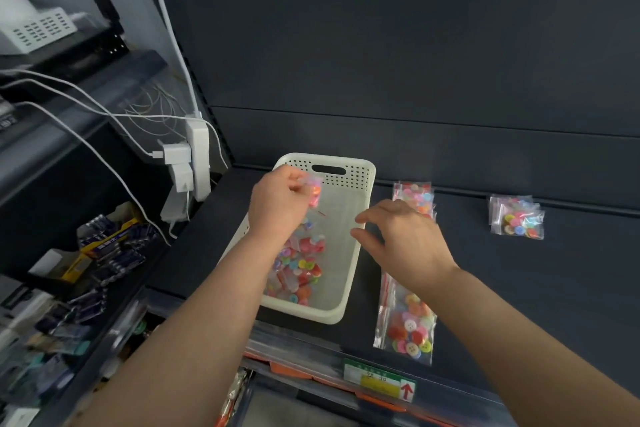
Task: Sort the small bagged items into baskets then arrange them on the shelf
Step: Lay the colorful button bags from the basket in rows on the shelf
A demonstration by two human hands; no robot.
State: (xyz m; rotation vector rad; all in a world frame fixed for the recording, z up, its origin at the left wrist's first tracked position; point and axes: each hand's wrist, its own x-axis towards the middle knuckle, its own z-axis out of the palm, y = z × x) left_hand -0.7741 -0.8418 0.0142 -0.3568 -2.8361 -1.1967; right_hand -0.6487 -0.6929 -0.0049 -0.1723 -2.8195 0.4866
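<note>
Clear crinkly zip bag of glossy round buttons sits up front on the dark shelf. Left hand pinches a small button bag over the cream perforated plastic basket; right hand hovers beside it, fingers loose, holding nothing.

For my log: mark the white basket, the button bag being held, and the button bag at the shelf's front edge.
white basket (360, 172): head view, far wall.
held button bag (314, 189): head view, pink buttons.
front-edge button bag (412, 333): head view, button cluster.

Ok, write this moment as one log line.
left hand: pinches clear bag of coloured buttons over white perforated plastic basket | right hand: holds nothing
</note>
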